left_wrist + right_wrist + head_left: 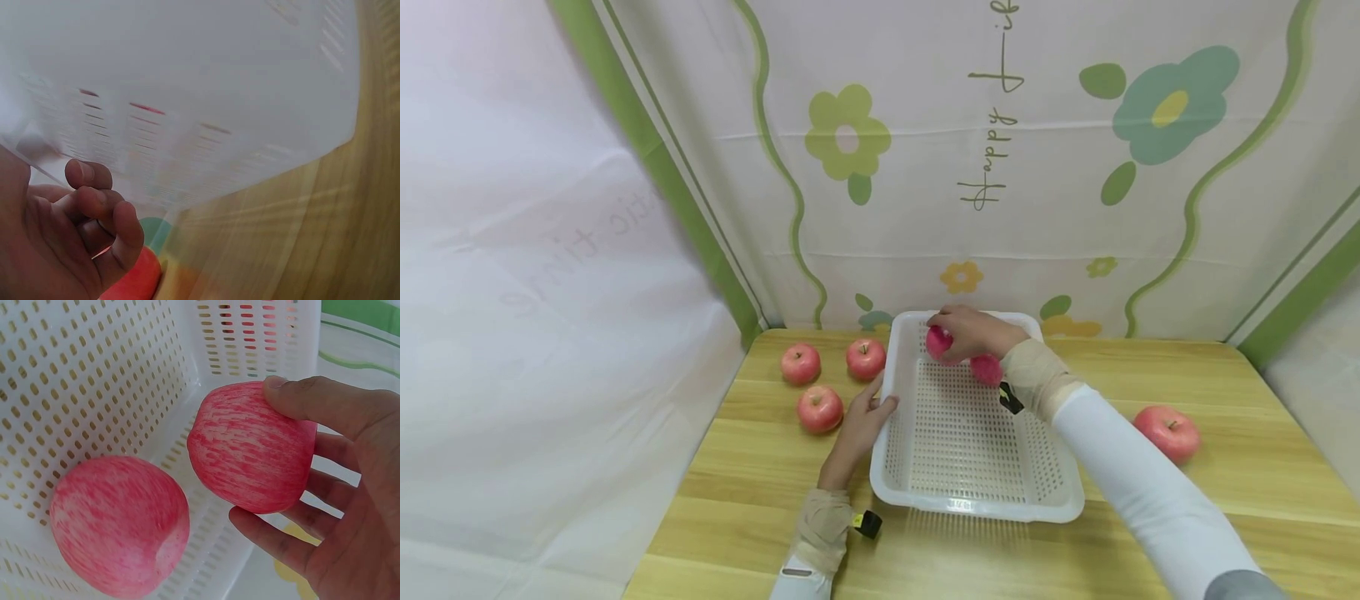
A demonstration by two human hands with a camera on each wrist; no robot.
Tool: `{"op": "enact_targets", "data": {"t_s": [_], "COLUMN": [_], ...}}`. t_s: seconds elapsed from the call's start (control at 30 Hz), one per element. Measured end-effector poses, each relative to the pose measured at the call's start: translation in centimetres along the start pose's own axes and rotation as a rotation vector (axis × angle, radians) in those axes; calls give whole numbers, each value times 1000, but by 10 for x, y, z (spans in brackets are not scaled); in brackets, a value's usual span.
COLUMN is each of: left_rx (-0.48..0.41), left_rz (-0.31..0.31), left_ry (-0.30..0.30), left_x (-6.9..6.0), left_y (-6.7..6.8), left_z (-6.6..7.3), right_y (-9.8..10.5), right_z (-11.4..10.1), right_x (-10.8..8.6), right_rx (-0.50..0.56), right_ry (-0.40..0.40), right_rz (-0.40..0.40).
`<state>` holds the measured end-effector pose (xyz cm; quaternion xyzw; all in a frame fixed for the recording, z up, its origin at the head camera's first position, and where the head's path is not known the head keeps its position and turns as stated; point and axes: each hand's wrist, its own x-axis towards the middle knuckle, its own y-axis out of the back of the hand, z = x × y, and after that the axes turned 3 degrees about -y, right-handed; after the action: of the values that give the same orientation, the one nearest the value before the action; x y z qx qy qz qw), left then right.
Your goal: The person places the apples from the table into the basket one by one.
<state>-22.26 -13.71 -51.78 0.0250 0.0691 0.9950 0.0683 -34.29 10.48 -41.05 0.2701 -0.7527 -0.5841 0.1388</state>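
Observation:
A white perforated plastic basket (pixel 966 506) stands on the wooden table. Inside its far part, my right hand (pixel 973 332) grips a red apple (pixel 253 447) between thumb and fingers. A second red apple (pixel 122 525) lies in the basket just beside the held one, partly hidden by my right wrist in the head view. My left hand (pixel 862 423) holds the basket's left side, thumb over the rim and fingers outside the wall. In the left wrist view those fingers (pixel 128 234) are curled near the slotted wall.
Three apples lie left of the basket: one at the back left (pixel 801 364), one near the rim (pixel 866 359) and one beside my left hand (pixel 820 409). Another apple (pixel 1167 434) sits on the right of the table (pixel 1262 475). A flowered curtain (pixel 917 225) hangs behind.

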Motion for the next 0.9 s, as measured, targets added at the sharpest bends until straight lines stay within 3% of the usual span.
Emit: {"op": "enact_targets", "data": {"t_s": [0.63,0.9], "left_rx": [20,30], "left_rz": [-4,6], "left_ry": [5,11], "left_x": [0,1], "left_y": [1,0], "left_z": [-3,-3], "right_y": [-17,-23], "right_z": [-1,-4], "right_x": [7,10], "right_rx": [51,10], "right_ry": [17,25], "right_rz": [-38,-30]}}
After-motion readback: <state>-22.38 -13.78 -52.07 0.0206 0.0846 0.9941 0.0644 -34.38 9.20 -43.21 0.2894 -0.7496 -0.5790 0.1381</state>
